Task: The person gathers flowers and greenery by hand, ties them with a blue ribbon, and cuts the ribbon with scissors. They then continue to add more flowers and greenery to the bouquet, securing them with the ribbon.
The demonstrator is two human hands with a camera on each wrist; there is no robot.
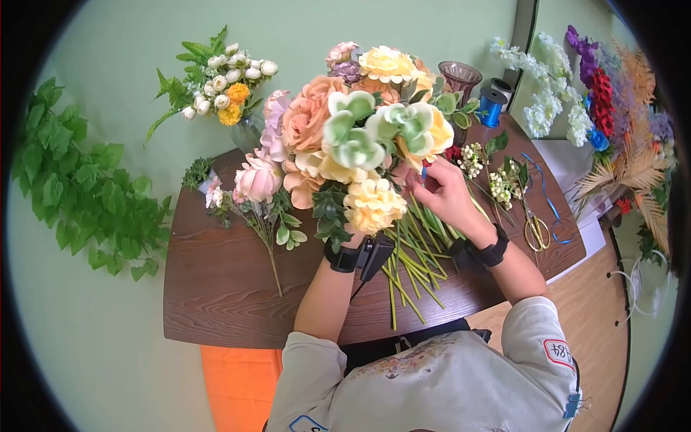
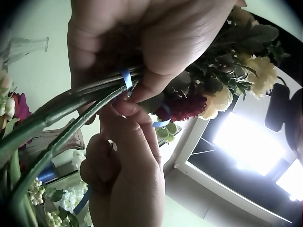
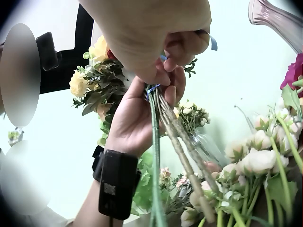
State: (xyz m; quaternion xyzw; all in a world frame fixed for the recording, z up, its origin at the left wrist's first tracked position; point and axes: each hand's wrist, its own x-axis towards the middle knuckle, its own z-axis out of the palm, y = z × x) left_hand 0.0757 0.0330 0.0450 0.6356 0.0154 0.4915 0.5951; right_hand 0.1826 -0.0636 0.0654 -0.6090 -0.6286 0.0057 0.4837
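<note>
A large bouquet [image 1: 313,119] of peach, yellow and green-white artificial flowers stands over the table's middle. My left hand [image 3: 130,120] grips its stems [image 3: 177,142] just below the blooms; in the head view flowers hide most of this hand. Around the stems runs a narrow blue ribbon [image 2: 126,78], looped close by the left fingers. With thumb and fingertips my right hand [image 1: 452,200] pinches the ribbon beside the stems, and a loose tail sticks out past its fingers in the right wrist view. Green stem ends fan out below both hands.
On the dark wooden table [image 1: 216,302] lie a pink flower sprig [image 1: 259,180], white berry sprigs [image 1: 504,183], gold-handled scissors [image 1: 536,232] and a cut blue ribbon piece [image 1: 547,194]. A blue ribbon spool [image 1: 492,108] and a glass vase [image 1: 461,75] stand at the back right.
</note>
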